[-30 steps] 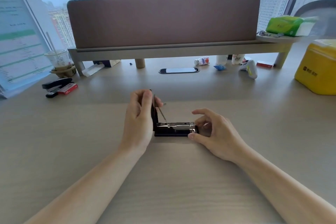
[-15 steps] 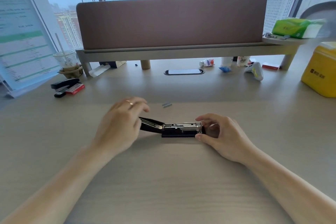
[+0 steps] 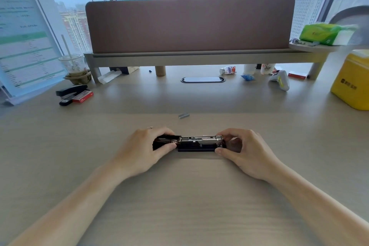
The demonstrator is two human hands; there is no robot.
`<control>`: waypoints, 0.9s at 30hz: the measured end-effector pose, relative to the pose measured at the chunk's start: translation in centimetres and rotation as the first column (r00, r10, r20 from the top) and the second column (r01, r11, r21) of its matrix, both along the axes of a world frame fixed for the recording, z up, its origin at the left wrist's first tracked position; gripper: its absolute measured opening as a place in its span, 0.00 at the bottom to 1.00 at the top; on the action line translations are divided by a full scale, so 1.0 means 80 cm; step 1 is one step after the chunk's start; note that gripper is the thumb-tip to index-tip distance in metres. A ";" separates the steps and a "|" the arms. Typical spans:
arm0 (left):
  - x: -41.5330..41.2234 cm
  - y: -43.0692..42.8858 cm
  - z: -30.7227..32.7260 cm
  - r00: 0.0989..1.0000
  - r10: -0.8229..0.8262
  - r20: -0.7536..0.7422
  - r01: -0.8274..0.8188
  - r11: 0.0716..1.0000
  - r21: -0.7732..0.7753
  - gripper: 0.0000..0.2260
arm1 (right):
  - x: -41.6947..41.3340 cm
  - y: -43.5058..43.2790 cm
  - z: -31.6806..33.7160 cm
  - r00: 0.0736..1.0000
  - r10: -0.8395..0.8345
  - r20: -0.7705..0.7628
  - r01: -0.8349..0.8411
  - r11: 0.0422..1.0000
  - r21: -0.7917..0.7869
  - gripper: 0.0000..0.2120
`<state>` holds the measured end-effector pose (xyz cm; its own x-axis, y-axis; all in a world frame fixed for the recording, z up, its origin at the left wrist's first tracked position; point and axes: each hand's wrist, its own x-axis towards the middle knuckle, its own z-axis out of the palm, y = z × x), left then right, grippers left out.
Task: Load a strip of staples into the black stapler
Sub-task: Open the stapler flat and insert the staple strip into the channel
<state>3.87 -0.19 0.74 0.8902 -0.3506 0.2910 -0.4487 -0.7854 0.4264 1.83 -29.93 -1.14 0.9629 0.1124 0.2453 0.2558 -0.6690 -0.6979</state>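
The black stapler (image 3: 196, 144) lies flat on the desk in front of me, swung fully open, its metal staple channel facing up. My left hand (image 3: 145, 146) grips the black lid, folded back flat at the left end. My right hand (image 3: 242, 146) pinches the front, right end of the metal channel. A short grey strip of staples (image 3: 183, 115) lies loose on the desk a little beyond the stapler, apart from both hands.
A second black stapler (image 3: 69, 92) and a red staple box (image 3: 82, 97) sit at the far left. A drink cup (image 3: 73, 66), a brown desk divider (image 3: 189, 24) on a shelf, a yellow box (image 3: 352, 82) and small items line the back.
The lid, held upright by my left hand a second ago, has been swung back and down flat to the left. My right hand stayed on the front end.
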 end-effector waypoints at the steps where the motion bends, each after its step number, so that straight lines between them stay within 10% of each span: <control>1: -0.002 0.000 -0.001 1.000 0.004 0.001 -0.004 1.000 -0.005 0.10 | 0.000 0.000 -0.001 1.000 -0.001 0.002 0.001 1.000 -0.003 0.11; 23: 0.138 -0.086 0.015 0.988 0.156 -0.004 -0.155 0.985 0.077 0.12 | -0.001 -0.005 -0.001 1.000 -0.004 0.024 0.004 1.000 0.002 0.24; 27: 0.114 -0.080 0.030 0.991 0.135 -0.004 -0.134 0.983 -0.121 0.09 | 0.000 -0.006 0.000 1.000 -0.005 -0.007 0.006 0.993 0.120 0.20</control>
